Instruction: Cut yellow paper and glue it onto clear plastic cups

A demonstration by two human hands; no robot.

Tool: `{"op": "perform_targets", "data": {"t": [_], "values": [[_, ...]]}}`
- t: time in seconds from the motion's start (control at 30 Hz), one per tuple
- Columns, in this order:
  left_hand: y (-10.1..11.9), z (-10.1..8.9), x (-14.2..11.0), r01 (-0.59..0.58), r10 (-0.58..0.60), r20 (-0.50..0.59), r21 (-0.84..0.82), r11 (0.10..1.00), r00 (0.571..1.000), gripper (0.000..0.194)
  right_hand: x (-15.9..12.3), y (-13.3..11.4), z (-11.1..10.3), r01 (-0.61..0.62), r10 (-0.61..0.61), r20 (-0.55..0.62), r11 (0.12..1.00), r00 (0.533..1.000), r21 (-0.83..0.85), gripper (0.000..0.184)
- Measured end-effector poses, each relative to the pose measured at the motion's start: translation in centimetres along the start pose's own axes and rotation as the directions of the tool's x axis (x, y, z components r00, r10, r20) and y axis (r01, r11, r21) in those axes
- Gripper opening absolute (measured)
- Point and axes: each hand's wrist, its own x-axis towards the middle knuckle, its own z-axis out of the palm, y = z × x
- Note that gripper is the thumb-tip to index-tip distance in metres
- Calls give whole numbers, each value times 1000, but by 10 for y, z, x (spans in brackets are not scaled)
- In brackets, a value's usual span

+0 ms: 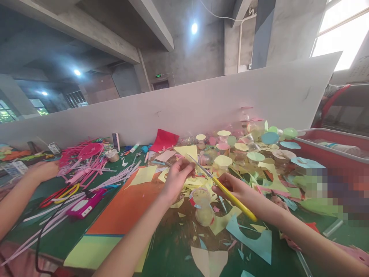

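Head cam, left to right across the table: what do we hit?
Co-worker's hand, pink paper strips, orange card, left hand, right hand on yellow-handled scissors, pale blue paper offcut, red tray.

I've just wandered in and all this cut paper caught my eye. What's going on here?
A person is at a green table strewn with paper scraps. Their right hand holds yellow-handled scissors, and their left hand sits right by the blades, over yellow paper. Whether it holds anything is hard to tell. Further left, another person's hand rests near pink strips.
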Motion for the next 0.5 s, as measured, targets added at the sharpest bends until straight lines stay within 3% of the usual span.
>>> {"op": "perform_targets", "data": {"t": [0.27, 0.5], "values": [[0, -2, 0, 10, -10, 8, -17, 1000, 1000, 20, 0, 2, -1, 21, -21, 2, 1000, 1000, 13, 37], [4, 1, -2, 55, -56, 91, 5, 998, 994, 17, -6, -2, -1, 16, -24, 91, 995, 996, 95, 36]]}}
